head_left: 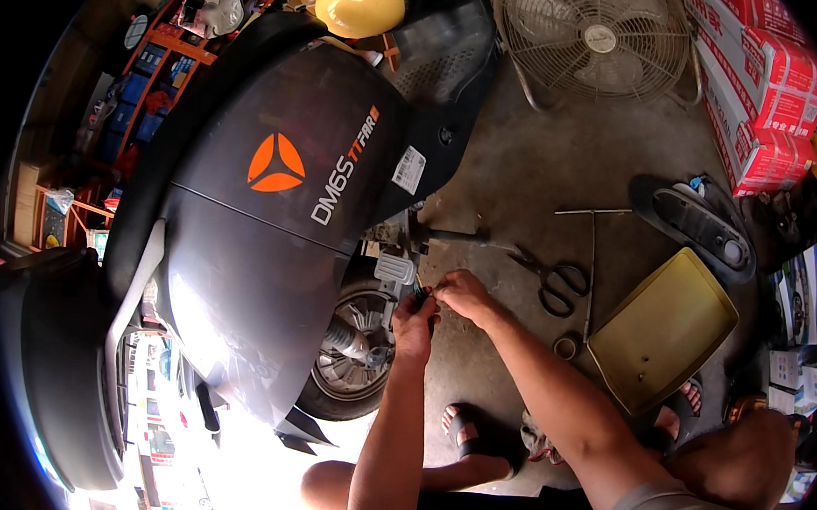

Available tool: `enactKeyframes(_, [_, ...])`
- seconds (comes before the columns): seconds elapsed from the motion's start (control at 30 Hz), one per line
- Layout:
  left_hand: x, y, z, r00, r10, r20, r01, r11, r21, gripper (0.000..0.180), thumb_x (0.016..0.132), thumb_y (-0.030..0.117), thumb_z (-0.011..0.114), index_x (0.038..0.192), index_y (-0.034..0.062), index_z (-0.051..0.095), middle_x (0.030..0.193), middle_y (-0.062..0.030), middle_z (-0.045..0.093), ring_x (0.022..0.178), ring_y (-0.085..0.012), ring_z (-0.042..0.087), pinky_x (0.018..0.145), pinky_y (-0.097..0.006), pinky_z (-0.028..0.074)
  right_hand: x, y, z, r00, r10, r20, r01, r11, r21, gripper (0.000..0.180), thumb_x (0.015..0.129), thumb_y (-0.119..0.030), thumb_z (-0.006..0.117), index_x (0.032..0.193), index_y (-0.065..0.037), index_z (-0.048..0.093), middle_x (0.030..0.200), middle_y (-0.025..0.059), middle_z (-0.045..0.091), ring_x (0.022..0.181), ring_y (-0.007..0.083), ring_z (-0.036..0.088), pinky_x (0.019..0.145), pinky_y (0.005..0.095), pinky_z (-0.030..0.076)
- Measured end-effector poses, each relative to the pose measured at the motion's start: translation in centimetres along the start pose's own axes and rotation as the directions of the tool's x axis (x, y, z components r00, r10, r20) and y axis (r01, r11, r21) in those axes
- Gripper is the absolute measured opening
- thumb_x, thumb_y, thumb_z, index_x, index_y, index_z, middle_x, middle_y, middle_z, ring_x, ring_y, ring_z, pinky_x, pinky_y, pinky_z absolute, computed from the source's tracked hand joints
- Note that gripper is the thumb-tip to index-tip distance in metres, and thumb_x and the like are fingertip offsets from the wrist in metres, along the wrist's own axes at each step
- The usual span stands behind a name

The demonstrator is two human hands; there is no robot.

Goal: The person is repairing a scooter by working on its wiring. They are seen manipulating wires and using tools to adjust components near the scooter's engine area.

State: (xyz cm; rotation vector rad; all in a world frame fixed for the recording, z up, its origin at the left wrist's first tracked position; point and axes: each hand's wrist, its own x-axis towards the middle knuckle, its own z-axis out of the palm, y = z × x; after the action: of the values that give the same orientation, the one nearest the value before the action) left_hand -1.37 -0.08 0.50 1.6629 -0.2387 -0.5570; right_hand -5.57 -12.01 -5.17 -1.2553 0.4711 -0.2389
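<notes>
Beside the rear wheel [349, 382] of a grey electric scooter [251, 236], my two hands meet just off the footpeg [394, 270]. My left hand [412, 323] is closed around a slim dark piece, with a thin yellowish strand, perhaps a wire, showing at its top. Fingertips pinched, my right hand [462, 294] comes in from the right against that same spot. What the right fingers grip is too small to make out. Scissors with black handles [563, 291] lie on the floor to the right of my hands.
A T-handle wrench [593, 257] and a tape roll [566, 348] lie near a yellow tray [666, 331] holding a few small parts. Behind it sits a black plastic part [695, 228]. A floor fan [595, 42], red boxes [765, 80] and a yellow helmet [360, 4] are farther back.
</notes>
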Motion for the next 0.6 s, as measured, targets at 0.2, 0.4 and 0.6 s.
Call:
enactKeyframes(0.2, [-1.8,-0.4,1.3,0.95,0.288,-0.119,-0.248,0.929,0.274,0.023,0.088,-0.001,0.06,0.11,-0.0006,0.054,0.092,-0.0081,0.062,0.082,-0.0161,0.066,0.059,-0.027,0.053,0.4,-0.4,-0.4,0.993,0.013,0.122,-0.018,0.999,0.039,0.01,0.072,-0.009,0.062,0.069,0.0,0.061,0.06,0.0038,0.054,0.055,0.0119,0.05,0.048,0.0293,0.038])
enactKeyframes(0.4, [-1.2,-0.3,0.4,0.924,0.383,0.017,-0.308,0.714,0.629,0.017,0.087,0.001,0.061,0.105,-0.0008,0.059,0.091,-0.0092,0.067,0.073,-0.0163,0.07,0.058,-0.027,0.055,0.0,-1.2,-0.6,0.987,0.022,0.157,-0.044,0.989,0.138,0.015,0.07,-0.006,0.062,0.059,-0.003,0.052,0.052,0.0001,0.042,0.047,0.01,0.04,0.042,0.0313,0.03])
enactKeyframes(0.6, [-1.0,0.3,0.5,0.943,0.332,-0.01,-0.251,0.732,0.633,0.01,0.087,0.002,0.062,0.096,-0.0012,0.063,0.082,-0.0079,0.069,0.071,-0.0161,0.07,0.056,-0.026,0.053,0.0,-2.5,-0.8,0.891,0.37,0.263,-0.431,0.871,0.234,0.019,0.076,-0.01,0.058,0.06,-0.011,0.048,0.054,-0.0028,0.042,0.045,0.0086,0.038,0.048,0.0308,0.038])
